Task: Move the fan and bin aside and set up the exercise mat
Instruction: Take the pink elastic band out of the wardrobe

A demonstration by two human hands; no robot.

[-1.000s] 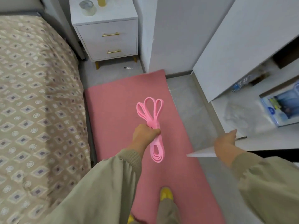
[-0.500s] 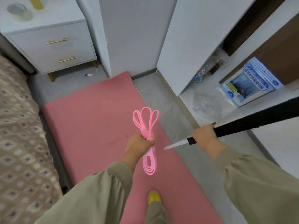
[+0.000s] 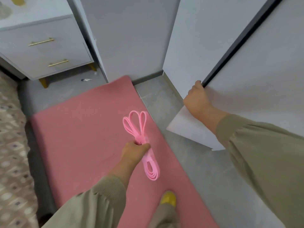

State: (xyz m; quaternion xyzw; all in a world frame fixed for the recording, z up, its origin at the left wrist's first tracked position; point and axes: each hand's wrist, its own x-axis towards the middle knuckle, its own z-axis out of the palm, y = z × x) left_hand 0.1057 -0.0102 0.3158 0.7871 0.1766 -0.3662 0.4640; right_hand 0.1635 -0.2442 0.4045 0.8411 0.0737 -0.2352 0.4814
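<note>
The pink exercise mat (image 3: 82,132) lies unrolled on the grey floor between the bed and the wardrobe. My left hand (image 3: 134,151) hovers over the mat, closed around a bundle of folded pink resistance bands (image 3: 142,129) whose loops stick out above and below the fist. My right hand (image 3: 197,97) grips the edge of a white wardrobe door (image 3: 255,79) with a black edge strip; the door is nearly closed. No fan or bin is in view.
A white nightstand (image 3: 44,51) with gold handles stands at the back left. The patterned bed (image 3: 11,153) runs along the left side. A white wall panel (image 3: 131,38) stands behind the mat. My foot in a yellow slipper (image 3: 168,198) rests on the mat.
My right hand has swung the wardrobe door almost closed, hiding the shelf and the blue package inside. My left hand keeps holding the bands; the view has shifted right.
</note>
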